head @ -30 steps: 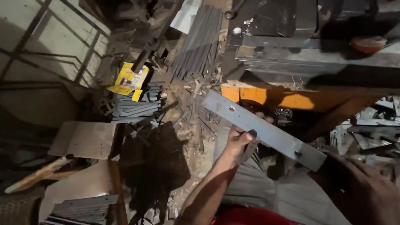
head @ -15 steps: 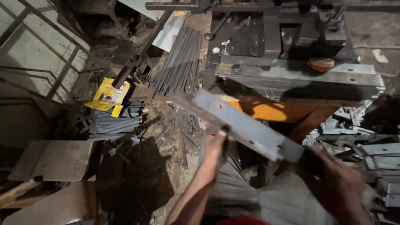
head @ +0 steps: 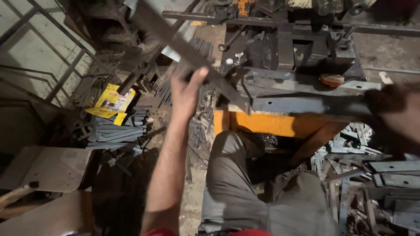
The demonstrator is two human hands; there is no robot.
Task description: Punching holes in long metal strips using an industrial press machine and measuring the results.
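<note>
The flat metal bar (head: 192, 54) runs diagonally from upper left down to the press machine (head: 297, 65), its lower end at the front edge near the steel bed (head: 306, 102). Left hand (head: 187, 91) is wrapped round the bar mid-length, thumb on top. Right hand (head: 393, 113) is blurred at the frame's right edge; can't tell if it's gripping anything.

Risks, as I judge them: only 1 hand is clearly on a long bar, so the far end could swing & clip the window grille (head: 52, 65); fingers sit close to the bar's edge and the press, so a slip could pinch or cut.

Room: dim, cramped workshop w/ an orange base (head: 262, 124) under the machine. Floor is littered w/ metal strips (head: 113, 133), a yellow packet (head: 111, 102) on top of 1 stack, punched plates (head: 385, 175) at right, a wooden board (head: 48, 168) at left.
</note>
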